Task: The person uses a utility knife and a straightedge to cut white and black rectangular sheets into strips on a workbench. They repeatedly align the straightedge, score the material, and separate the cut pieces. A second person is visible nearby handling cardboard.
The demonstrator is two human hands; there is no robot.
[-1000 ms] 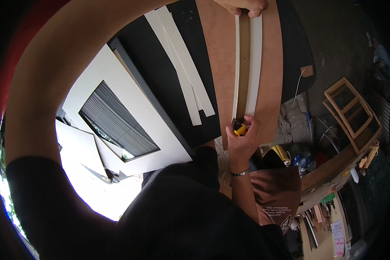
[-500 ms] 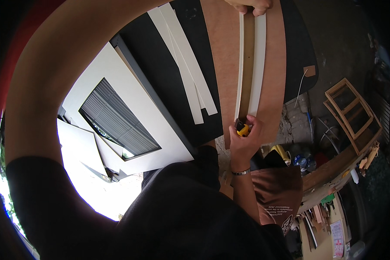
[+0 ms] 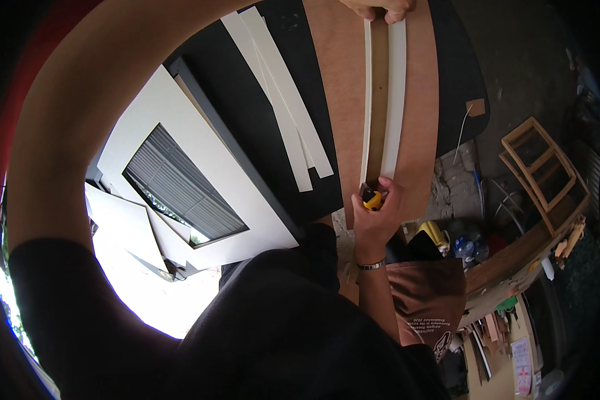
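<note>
A long, narrow trough-like piece (image 3: pixel 395 100) with pale edges and a brown inner face lies lengthwise on a reddish-brown wooden board (image 3: pixel 420 87). My left arm arcs over from the left, and my left hand (image 3: pixel 380 8) has its fingers closed on the far end of the piece; the top of the picture cuts this hand off. At the near end, my right hand (image 3: pixel 378 217) is wrapped around a small yellow and black tape measure (image 3: pixel 372 198), held against the end of the piece. Whether its blade is drawn out is not clear.
White strips (image 3: pixel 280 93) lie overlapping on the black surface left of the board. A white panel with a rectangular opening (image 3: pixel 180 133) leans close at left. To the right are a wooden frame (image 3: pixel 540 167), a yellow container (image 3: pixel 433 237) and a brown printed cloth (image 3: pixel 427 293).
My left hand and the far end of the piece sit very slightly further left in the picture. Both hands keep the same hold.
</note>
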